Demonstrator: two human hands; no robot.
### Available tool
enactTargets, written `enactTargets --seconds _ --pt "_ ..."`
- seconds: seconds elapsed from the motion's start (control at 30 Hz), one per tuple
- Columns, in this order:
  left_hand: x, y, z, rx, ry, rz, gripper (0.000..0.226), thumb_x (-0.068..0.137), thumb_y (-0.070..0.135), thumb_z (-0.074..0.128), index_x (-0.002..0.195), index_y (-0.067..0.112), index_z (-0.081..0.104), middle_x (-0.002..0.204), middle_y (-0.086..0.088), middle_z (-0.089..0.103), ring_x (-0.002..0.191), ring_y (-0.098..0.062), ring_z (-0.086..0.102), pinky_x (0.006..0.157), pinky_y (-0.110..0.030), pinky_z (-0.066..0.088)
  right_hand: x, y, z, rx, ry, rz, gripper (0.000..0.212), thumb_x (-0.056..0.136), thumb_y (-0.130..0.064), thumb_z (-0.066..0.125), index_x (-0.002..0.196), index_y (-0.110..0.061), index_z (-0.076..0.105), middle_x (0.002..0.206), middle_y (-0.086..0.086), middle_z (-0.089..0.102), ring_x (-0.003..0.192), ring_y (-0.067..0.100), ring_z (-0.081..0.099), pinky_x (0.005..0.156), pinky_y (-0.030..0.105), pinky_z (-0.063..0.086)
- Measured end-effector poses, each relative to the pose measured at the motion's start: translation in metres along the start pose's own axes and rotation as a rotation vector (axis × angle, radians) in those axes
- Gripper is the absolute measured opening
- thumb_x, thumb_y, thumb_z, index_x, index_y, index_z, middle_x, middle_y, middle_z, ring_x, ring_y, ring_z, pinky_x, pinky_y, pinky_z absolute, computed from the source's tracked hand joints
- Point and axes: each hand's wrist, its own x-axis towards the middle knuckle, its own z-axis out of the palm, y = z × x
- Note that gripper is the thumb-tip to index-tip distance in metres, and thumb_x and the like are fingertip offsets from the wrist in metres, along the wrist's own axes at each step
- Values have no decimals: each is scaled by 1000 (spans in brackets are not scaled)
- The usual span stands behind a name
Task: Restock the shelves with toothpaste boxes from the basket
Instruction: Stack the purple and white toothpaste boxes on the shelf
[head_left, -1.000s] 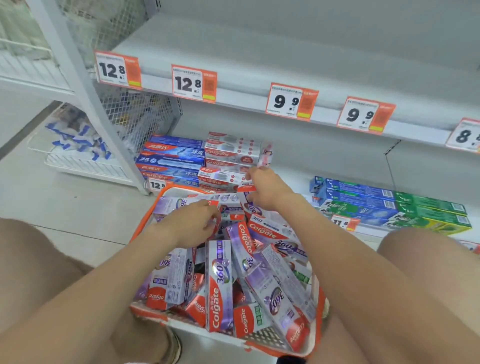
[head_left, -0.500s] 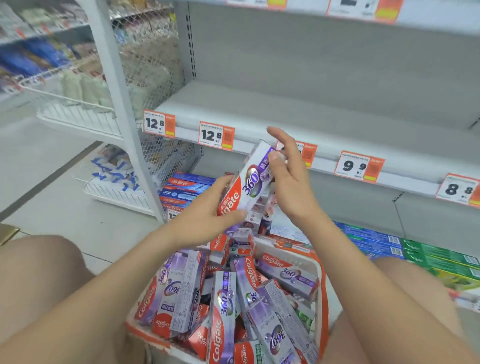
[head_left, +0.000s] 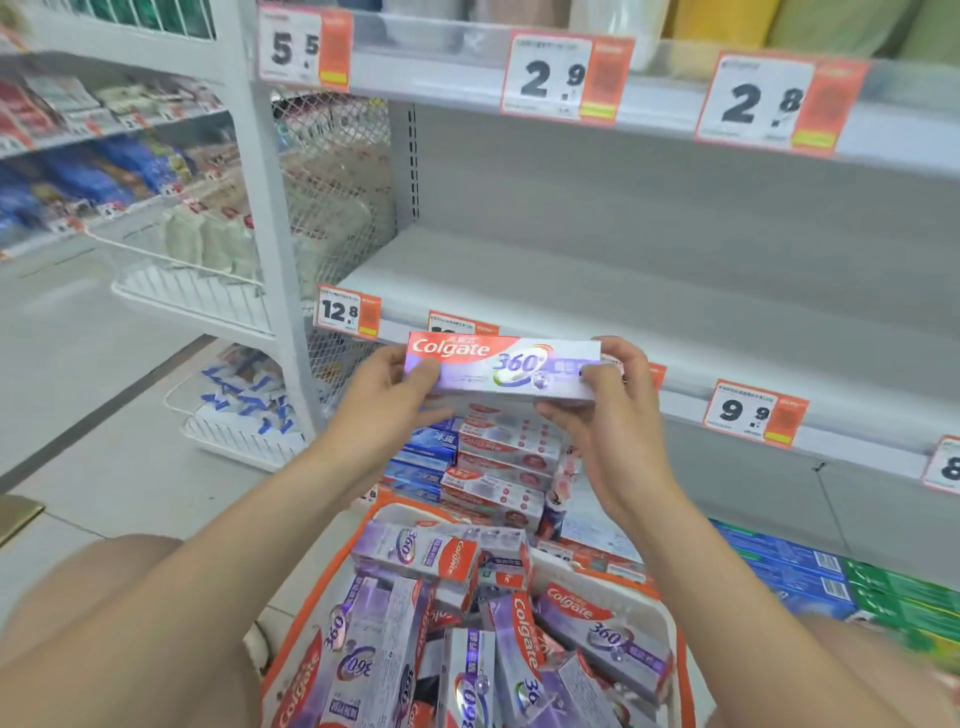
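Colgate 360 toothpaste box (head_left: 501, 369) is up in the air, held level with the label facing out, right in front of the bare middle shelf (head_left: 571, 280). The left hand (head_left: 384, 410) has a grip on its red end and the right hand (head_left: 613, 415) grips the other end. The basket (head_left: 304, 623), stuffed with more of them, sits just below.

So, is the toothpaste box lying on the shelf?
No, the left hand and right hand hold the box in front of the shelf.
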Motion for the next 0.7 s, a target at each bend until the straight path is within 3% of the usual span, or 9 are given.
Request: enactTargets --seconds 0.13,0.23,0.3,0.4,0.5,0.57,0.63,0.7 --pt "46 13 -21 212 -10 168 22 107 9 49 121 19 63 121 -6 73 117 -24 70 101 -46 58 10 9 6 -500 -103 -233 33 90 -1 68 112 -25 59 102 -1 69 72 7 71 56 33 55" --pt "72 21 -39 517 7 341 34 103 17 52 132 34 58 124 -4 60 124 -18 58 111 -36 46 30 13 16 -780 -313 -291 51 87 -11 78 125 -38 60 110 -13 72 83 11 73 78 38 61" --pt "82 18 -46 645 26 409 38 105 18 54 141 30 56 123 -3 50 124 -15 48 108 -28 40 46 13 27 -1019 -446 -330 57 93 -24 76 144 -38 53 124 -20 64 100 5 68 91 28 53" --pt "102 13 -57 659 116 484 40 104 22 56 144 25 56 125 -1 55 117 -19 58 104 -35 48 76 15 50 -1197 -374 -524 53 100 -25 66 151 -19 51 136 -1 62 122 20 57 100 28 39" --pt "124 10 -73 742 207 412 44 100 22 57 143 16 53 133 -8 58 117 -27 61 103 -44 49 112 25 78 -1215 -220 -703 49 99 -13 59 147 -16 52 134 8 60 117 33 55 105 43 42" --pt "131 1 -83 918 192 311 39 98 21 58 135 7 54 135 -17 51 126 -37 53 105 -47 45 137 34 98 -1257 -183 -697 50 99 -11 57 148 -16 49 135 11 57 115 37 54 103 47 43" --pt "129 -8 -91 1119 88 197 48 94 27 57 138 7 49 149 -18 35 137 -42 43 109 -50 44 160 46 115 -1366 -213 -641 52 99 -7 56 149 -13 46 134 15 54 115 40 52 102 46 39" --pt "126 -16 -98 1240 -61 62 69 95 28 60 155 13 30 168 -11 9 148 -43 31 113 -54 40 177 60 127 -1456 -318 -578 52 100 -6 53 150 -13 44 134 17 50 118 42 51 105 45 37"
